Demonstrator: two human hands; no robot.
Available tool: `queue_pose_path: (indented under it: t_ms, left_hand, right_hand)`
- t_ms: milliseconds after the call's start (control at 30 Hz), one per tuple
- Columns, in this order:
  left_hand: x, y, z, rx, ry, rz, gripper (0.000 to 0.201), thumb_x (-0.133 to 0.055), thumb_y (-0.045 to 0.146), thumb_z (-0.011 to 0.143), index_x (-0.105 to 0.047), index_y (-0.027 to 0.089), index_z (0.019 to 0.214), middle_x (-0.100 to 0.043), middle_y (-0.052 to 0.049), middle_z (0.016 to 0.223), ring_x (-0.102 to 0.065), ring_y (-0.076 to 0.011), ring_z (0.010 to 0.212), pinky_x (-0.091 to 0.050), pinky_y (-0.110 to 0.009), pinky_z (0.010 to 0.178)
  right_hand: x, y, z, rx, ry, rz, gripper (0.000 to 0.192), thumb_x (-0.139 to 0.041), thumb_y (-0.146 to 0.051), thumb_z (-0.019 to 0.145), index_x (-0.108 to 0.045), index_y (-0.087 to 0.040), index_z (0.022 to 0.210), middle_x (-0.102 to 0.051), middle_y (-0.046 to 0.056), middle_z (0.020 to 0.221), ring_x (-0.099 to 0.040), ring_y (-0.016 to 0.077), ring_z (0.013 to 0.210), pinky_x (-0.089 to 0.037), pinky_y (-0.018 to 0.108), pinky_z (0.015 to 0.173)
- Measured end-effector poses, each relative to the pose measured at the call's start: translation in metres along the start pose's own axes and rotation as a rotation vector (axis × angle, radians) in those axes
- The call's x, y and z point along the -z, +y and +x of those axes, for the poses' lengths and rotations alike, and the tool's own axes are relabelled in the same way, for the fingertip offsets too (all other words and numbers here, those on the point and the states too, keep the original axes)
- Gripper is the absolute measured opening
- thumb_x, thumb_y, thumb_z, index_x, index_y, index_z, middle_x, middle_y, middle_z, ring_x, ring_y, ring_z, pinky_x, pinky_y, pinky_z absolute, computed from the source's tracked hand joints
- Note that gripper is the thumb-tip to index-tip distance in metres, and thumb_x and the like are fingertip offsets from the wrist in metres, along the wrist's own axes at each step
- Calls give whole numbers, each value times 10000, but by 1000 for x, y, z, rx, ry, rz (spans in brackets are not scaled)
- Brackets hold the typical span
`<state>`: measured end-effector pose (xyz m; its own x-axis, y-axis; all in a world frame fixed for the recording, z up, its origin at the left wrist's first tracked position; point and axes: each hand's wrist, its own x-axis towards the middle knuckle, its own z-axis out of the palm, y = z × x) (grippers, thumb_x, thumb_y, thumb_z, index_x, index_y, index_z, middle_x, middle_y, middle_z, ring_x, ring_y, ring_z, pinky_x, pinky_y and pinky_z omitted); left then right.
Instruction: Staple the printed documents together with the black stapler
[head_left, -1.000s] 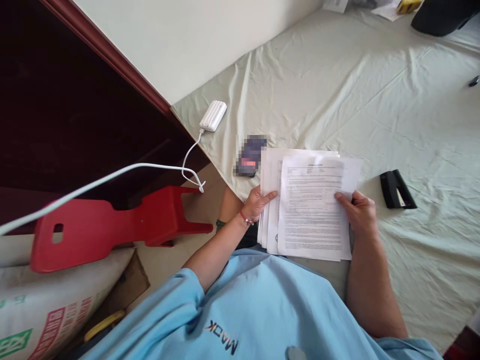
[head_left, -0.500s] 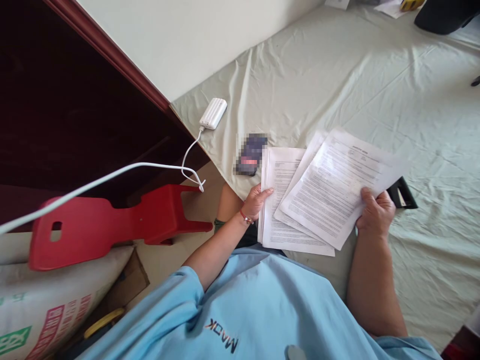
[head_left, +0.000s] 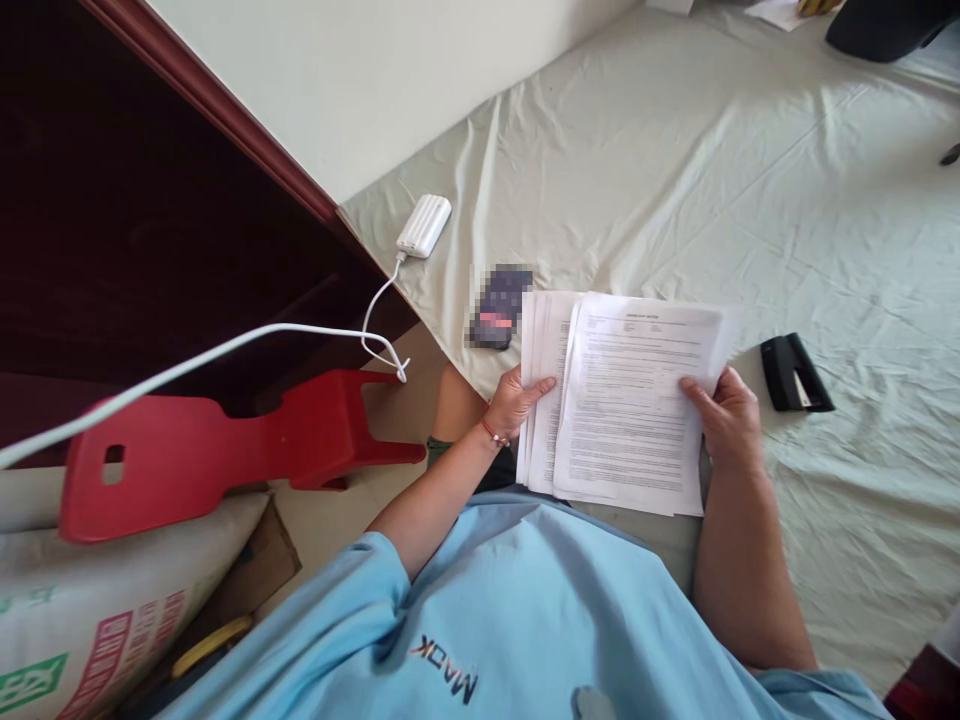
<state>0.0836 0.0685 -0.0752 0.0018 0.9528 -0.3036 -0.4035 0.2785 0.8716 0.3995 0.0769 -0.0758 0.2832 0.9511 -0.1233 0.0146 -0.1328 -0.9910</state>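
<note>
Several printed sheets of paper (head_left: pixel 634 410) lie overlapped in front of my body, held from both sides. My left hand (head_left: pixel 517 405) grips the left edge of the lower sheets, thumb on top and fingers hidden beneath. On the other side my right hand (head_left: pixel 726 415) pinches the right edge of the top sheets, its thumb pressed on the print. The top sheets sit a little to the right of the lower ones, nearly squared with them. A black stapler (head_left: pixel 796 372) lies on the cloth just right of my right hand.
A phone with a blurred screen (head_left: pixel 501 307) lies by the papers' upper left corner. Near the cloth-covered table's (head_left: pixel 637 180) left edge sits a white power bank (head_left: pixel 424 226) with a white cable (head_left: pixel 277 328). A red plastic chair (head_left: pixel 172 450) and a printed sack (head_left: pixel 112 600) stand at left.
My right hand has moved left and swung the top sheets from a tilt to nearly straight over the lower ones. The stapler now shows fully. My left hand has stayed in place.
</note>
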Motion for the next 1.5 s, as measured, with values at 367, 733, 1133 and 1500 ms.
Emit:
queue_pose_path:
  t_ms: [367, 733, 1133, 1500]
  left_hand:
    - [-1, 2, 1, -30, -2, 3, 599, -913, 670, 691, -821, 179, 1019, -844, -95, 1046, -761, -333, 1143, -583, -476, 1045]
    - [0, -1, 2, -31, -37, 0, 575, -919, 608, 721, -808, 174, 1080, -839, -105, 1083, -751, -349, 1176, -572, -506, 1074]
    - [-1, -3, 2, -141, -48, 135, 603, -902, 544, 762, -769, 173, 1218, -808, -126, 1237, -734, -324, 1201, -507, -496, 1155]
    - [-5, 2, 0, -137, -50, 101, 641, -914, 524, 757, -757, 195, 1284, -805, -125, 1244, -730, -337, 1221, -492, -508, 1166]
  right_hand:
    - [1, 5, 0, 13, -30, -74, 308, -899, -429, 770, -773, -240, 978, -785, 2, 888, -694, 177, 715, -596, 307, 642]
    - [-3, 8, 1, 1, 88, -4, 329, -935, -412, 689, -803, -226, 926, -762, -11, 811, -657, 174, 678, -568, 300, 592]
    - [-1, 1, 5, 133, 314, 83, 302, -911, -343, 699, -775, -160, 896, -759, 9, 837, -637, 140, 725, -555, 303, 765]
    - [-3, -7, 6, 126, 368, 221, 345, -919, -327, 635, -748, -176, 894, -756, 33, 858, -688, 191, 849, -584, 357, 898]
